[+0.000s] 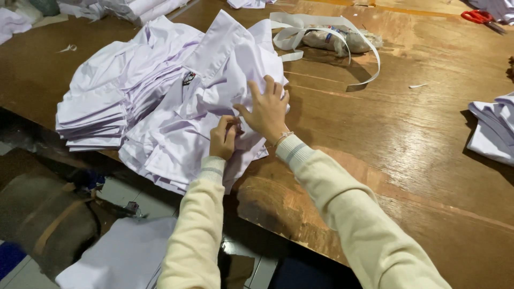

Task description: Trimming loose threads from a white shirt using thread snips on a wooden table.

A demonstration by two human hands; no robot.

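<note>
A white shirt (214,91) lies spread, collar up, on the wooden table (407,134), on top of a loose heap of more white shirts. My left hand (224,138) is closed, pinching a fold of the shirt's cloth near its lower front. My right hand (266,109) rests fingers spread on the same shirt, just right of the left hand, pressing the cloth down. Both arms wear cream sleeves with striped cuffs.
A neat stack of folded white shirts (107,101) stands left of the heap. White strapping and a wrapped bundle (337,38) lie behind. Red scissors (479,16) sit far right, more white cloth (492,131) at the right edge. The table's edge runs below my arms.
</note>
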